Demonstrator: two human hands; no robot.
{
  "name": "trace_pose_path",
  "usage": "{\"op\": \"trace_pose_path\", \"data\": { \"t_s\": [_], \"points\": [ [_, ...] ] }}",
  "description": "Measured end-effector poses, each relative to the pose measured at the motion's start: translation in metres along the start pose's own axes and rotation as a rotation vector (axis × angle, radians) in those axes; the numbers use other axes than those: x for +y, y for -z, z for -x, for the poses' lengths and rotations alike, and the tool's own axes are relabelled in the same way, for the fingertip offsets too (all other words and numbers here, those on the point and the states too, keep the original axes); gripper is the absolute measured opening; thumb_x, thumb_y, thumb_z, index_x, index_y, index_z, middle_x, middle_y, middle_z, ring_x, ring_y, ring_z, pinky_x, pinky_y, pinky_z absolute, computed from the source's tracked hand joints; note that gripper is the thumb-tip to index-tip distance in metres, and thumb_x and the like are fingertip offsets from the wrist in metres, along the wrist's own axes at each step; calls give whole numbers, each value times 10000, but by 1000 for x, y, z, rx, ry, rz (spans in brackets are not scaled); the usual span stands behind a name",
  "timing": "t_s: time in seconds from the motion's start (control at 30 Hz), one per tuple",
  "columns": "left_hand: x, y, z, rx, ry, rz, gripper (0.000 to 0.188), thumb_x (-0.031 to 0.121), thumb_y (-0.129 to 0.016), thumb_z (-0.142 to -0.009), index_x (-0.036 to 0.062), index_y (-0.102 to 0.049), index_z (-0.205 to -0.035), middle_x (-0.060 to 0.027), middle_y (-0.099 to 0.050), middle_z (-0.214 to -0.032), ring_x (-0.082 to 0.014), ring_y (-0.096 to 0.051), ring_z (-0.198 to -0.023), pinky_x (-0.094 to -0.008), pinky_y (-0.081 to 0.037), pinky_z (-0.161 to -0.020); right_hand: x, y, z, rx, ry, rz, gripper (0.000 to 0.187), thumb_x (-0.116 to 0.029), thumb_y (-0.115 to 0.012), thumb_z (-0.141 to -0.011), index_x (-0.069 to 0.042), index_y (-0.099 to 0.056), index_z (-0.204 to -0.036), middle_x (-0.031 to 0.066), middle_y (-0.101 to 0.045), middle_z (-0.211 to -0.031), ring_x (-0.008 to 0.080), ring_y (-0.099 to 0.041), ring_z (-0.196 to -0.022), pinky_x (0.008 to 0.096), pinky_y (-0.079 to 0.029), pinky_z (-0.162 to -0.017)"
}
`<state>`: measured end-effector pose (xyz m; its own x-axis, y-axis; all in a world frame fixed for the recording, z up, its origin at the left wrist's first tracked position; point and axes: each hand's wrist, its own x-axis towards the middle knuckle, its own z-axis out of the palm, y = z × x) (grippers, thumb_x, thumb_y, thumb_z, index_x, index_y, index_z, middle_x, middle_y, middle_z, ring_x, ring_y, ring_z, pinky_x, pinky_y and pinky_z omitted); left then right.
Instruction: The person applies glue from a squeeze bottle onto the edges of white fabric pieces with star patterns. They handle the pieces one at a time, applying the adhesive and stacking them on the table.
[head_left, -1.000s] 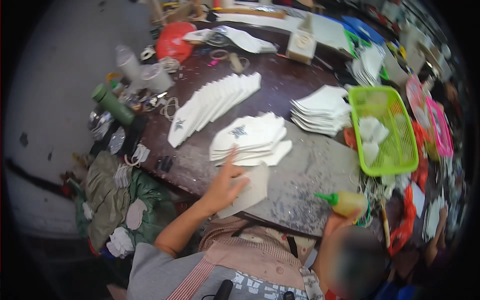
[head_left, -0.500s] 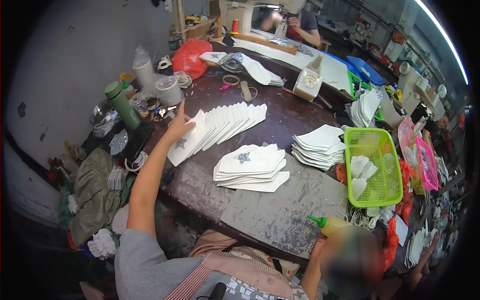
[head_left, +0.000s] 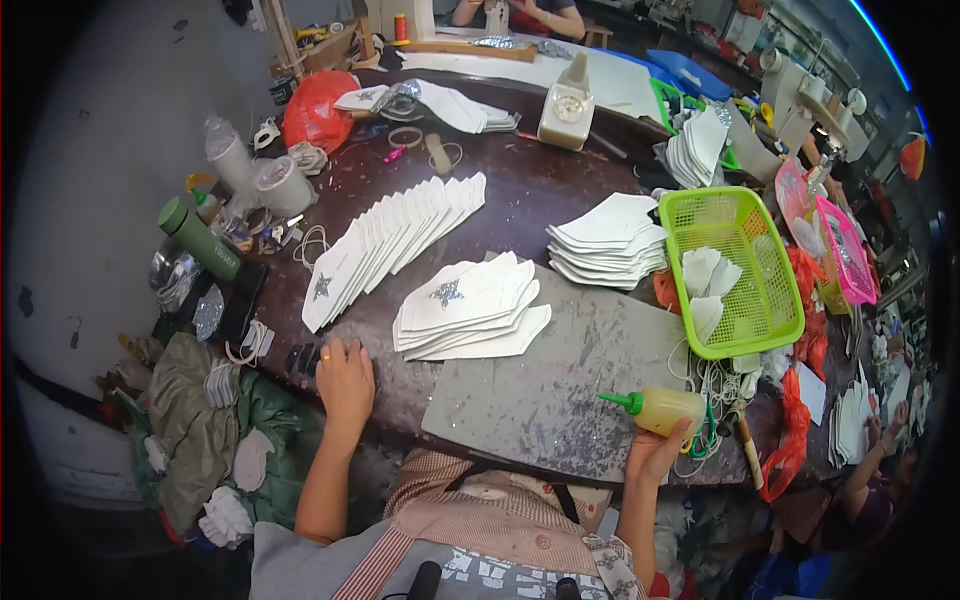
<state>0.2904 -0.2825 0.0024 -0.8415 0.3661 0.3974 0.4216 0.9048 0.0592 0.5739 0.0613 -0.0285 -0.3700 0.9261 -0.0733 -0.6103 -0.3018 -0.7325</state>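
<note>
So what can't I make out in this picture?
Head view: anything beneath the left hand, hidden by the hand itself.
Head view: some fingers of the right hand, hidden by the green-tipped bottle.
Head view: most lower pieces of the middle white stack, covered by upper ones.
Head view: the head of the person opposite, cut off by the top edge.

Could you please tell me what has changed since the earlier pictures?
The left hand has moved back from the fanned white pieces to the near edge of the table. The loose white piece it touched a second ago is gone from the grey board. The right hand still holds the bottle.
</note>
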Motion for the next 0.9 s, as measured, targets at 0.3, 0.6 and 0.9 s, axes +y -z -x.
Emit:
{"op": "trace_pose_path", "data": {
  "t_s": [0.3,0.6,0.9],
  "points": [
    [82,15,-99,-47,-403,688,367,191,-642,-900,5,-610,-1214,-170,-615,-1213,-348,-563,-1140,-418,-431,-986,-2,-4,1,3,-23,-71,583,-424,-592,-960,-64,-424,-1387,125,-546,-1330,264,-585,-1169,396,-539,-931],
    [118,-45,-129,-307,-508,495,592,376,-691,-835,39,-535,-1296,-111,-551,-1292,-325,-470,-1236,-488,-363,-1023,-3,-4,0,19,7,-104,553,-414,-601,-957,-75,-456,-1370,111,-570,-1309,258,-584,-1173,404,-531,-946],
    [126,-17,-131,-57,-679,379,458,282,-745,-802,20,-632,-1161,-118,-595,-1221,-286,-540,-1147,-434,-365,-1023,-4,-5,3,-19,-16,-95,559,-424,-578,-967,-76,-440,-1381,112,-555,-1331,267,-574,-1194,410,-512,-982]
  ]
}}
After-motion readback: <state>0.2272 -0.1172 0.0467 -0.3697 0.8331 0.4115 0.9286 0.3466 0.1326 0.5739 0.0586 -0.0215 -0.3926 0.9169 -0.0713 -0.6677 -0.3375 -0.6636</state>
